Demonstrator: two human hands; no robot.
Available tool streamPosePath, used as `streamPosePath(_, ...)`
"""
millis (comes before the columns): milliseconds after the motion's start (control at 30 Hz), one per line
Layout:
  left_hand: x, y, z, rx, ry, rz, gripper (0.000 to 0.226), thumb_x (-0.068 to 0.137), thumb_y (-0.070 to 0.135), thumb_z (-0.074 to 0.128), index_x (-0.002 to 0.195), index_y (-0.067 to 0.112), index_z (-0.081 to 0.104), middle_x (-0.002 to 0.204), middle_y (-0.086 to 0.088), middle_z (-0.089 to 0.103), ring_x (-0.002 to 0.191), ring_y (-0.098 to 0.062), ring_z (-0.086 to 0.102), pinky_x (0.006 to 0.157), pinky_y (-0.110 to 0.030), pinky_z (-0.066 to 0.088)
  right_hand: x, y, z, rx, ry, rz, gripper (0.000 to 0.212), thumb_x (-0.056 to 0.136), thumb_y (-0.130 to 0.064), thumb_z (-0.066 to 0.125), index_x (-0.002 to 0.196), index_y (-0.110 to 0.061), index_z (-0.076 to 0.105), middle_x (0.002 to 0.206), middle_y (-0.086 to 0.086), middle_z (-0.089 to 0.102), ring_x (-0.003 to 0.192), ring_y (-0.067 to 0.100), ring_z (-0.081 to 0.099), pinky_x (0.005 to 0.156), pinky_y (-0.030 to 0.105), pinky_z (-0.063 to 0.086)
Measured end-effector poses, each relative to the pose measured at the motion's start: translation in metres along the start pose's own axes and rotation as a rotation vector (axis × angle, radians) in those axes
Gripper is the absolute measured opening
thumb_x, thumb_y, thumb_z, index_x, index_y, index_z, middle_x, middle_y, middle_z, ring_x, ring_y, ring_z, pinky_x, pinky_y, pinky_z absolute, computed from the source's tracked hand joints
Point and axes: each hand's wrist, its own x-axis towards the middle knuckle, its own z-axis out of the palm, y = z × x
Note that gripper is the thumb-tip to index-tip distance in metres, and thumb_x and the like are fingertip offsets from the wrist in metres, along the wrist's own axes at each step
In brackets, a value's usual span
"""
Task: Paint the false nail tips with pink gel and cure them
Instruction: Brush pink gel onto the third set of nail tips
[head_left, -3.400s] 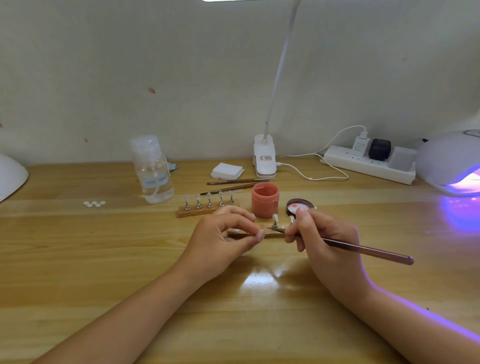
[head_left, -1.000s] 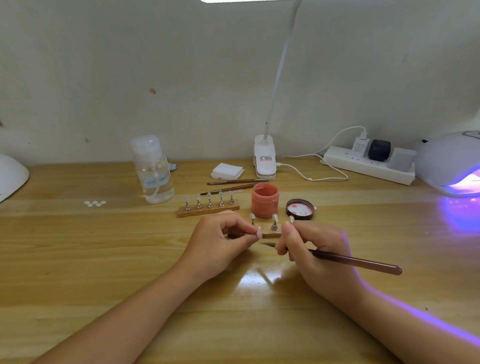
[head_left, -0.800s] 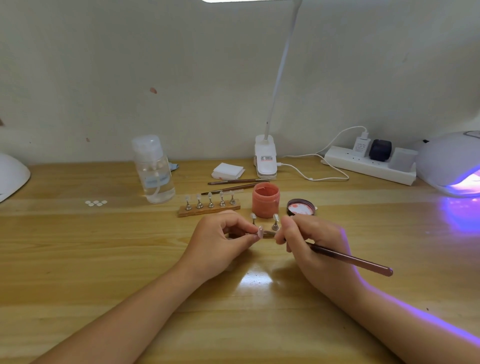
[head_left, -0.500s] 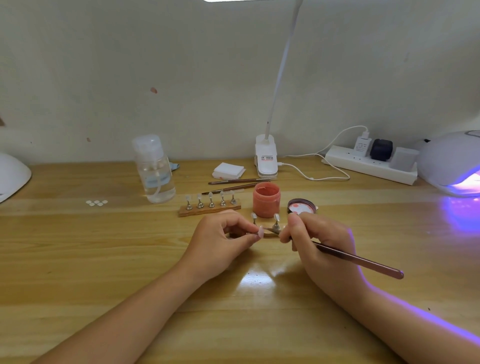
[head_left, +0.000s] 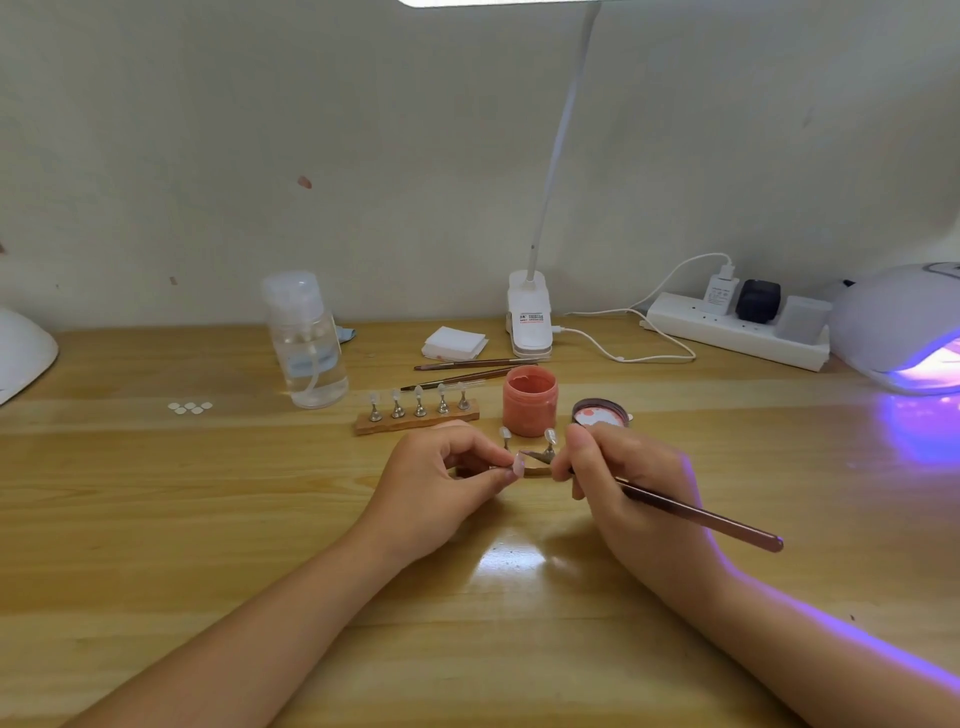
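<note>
Brush tip meets nail tip, centre of desk, near edge of the 2nd stand.

L hand pinches a small peg w/ a false nail tip on top, thumb & forefinger curled round it; the tip faces right, toward the brush. R hand grips the brush pencil-style, fingers clenched on the shaft. The brush's long axis runs from near-right to far-left, bristles just at or touching the nail; too small to tell which. Both hands are about equally close, nail to the left of the R fingertips. Open pink gel jar & its lid sit just beyond; the lit curing lamp is far right, well apart. Five-tip stand lies further left.
</note>
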Motion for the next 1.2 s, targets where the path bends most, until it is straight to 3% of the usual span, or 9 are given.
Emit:
streamPosePath(167,0.0002,-0.0004,-0.0008,0.008,-0.008,0.015,0.019,0.070,0.009,0.075,0.067,0.026,0.069,0.076,-0.001,0.065,0.073,-0.014,0.062,0.069,-0.021,0.050,-0.0028,0.0003,-0.0014,0.002,-0.104,-0.052,0.036,0.089,-0.023,0.046,0.059,-0.013,0.063,0.055,-0.011,0.057,0.049,-0.003,0.052,0.049,0.013,0.041)
streamPosePath(267,0.0002,-0.0003,-0.0004,0.000,-0.005,0.009,0.014,0.070,0.013,0.076,0.067,0.025,0.069,0.076,0.000,0.065,0.072,-0.014,0.062,0.068,-0.019,0.050,-0.0032,-0.0010,-0.0033,0.030,-0.058,-0.041,0.037,0.089,-0.022,0.045,0.058,-0.014,0.062,0.051,-0.011,0.055,0.048,-0.003,0.051,0.050,0.009,0.038)
streamPosePath(400,0.0004,-0.0006,-0.0006,0.009,-0.003,0.020,0.016,0.069,0.012,0.076,0.067,0.026,0.069,0.075,0.001,0.065,0.070,-0.008,0.061,0.067,-0.015,0.048,0.0007,-0.0020,0.0002,-0.035,0.005,-0.023,0.033,0.090,-0.024,0.044,0.062,-0.018,0.060,0.057,-0.025,0.050,0.054,-0.005,0.054,0.052,0.007,0.039)
streamPosePath(533,0.0005,-0.0015,-0.0007,0.013,-0.008,0.022,0.019,0.070,0.008,0.076,0.068,0.026,0.069,0.076,0.000,0.065,0.072,-0.011,0.062,0.068,-0.018,0.050,-0.0019,0.0015,0.0006,-0.018,-0.058,-0.037,0.035,0.090,-0.025,0.046,0.061,-0.014,0.063,0.057,-0.008,0.058,0.052,-0.001,0.054,0.050,0.017,0.042)
streamPosePath(667,0.0010,-0.0021,-0.0012,0.007,-0.012,0.021,0.013,0.070,0.011,0.075,0.069,0.023,0.070,0.076,-0.001,0.066,0.072,-0.010,0.062,0.069,-0.019,0.050,-0.0038,0.0005,-0.0019,0.005,-0.137,-0.063,0.035,0.090,-0.023,0.046,0.060,-0.014,0.064,0.054,-0.011,0.056,0.049,-0.003,0.053,0.048,0.018,0.043)
streamPosePath(867,0.0009,-0.0023,-0.0006,0.007,0.002,0.008,0.014,0.070,0.014,0.076,0.067,0.026,0.070,0.076,-0.001,0.066,0.070,-0.007,0.061,0.067,-0.016,0.048,-0.0008,0.0002,-0.0015,0.028,0.000,-0.001,0.036,0.089,-0.025,0.044,0.060,-0.013,0.062,0.055,-0.018,0.052,0.051,0.001,0.053,0.051,0.012,0.040)
streamPosePath(1000,0.0014,-0.0039,-0.0013,0.010,-0.002,0.014,0.013,0.069,0.014,0.076,0.069,0.026,0.071,0.077,-0.002,0.066,0.074,-0.012,0.063,0.070,-0.021,0.051,-0.0021,-0.0007,-0.0017,0.027,-0.077,-0.016,0.033,0.089,-0.025,0.045,0.061,-0.018,0.062,0.055,-0.025,0.050,0.051,-0.004,0.054,0.052,0.007,0.038)
streamPosePath(1100,0.0011,-0.0030,-0.0010,-0.010,-0.003,0.016,0.006,0.065,0.029,0.073,0.070,0.027,0.071,0.077,-0.001,0.067,0.074,-0.014,0.064,0.072,-0.025,0.052,-0.0030,-0.0034,-0.0025,0.034,-0.145,-0.030,0.030,0.089,-0.022,0.045,0.063,-0.022,0.061,0.053,-0.030,0.047,0.052,-0.009,0.054,0.055,0.003,0.037)
streamPosePath(1200,0.0014,-0.0029,-0.0003,-0.032,-0.011,0.032,0.007,0.063,0.030,0.071,0.070,0.028,0.072,0.077,-0.001,0.068,0.072,-0.017,0.063,0.069,-0.029,0.052,-0.0025,-0.0033,-0.0030,0.057,-0.074,-0.025,0.034,0.089,-0.022,0.044,0.059,-0.018,0.061,0.054,-0.027,0.049,0.050,-0.007,0.053,0.054,0.005,0.037)
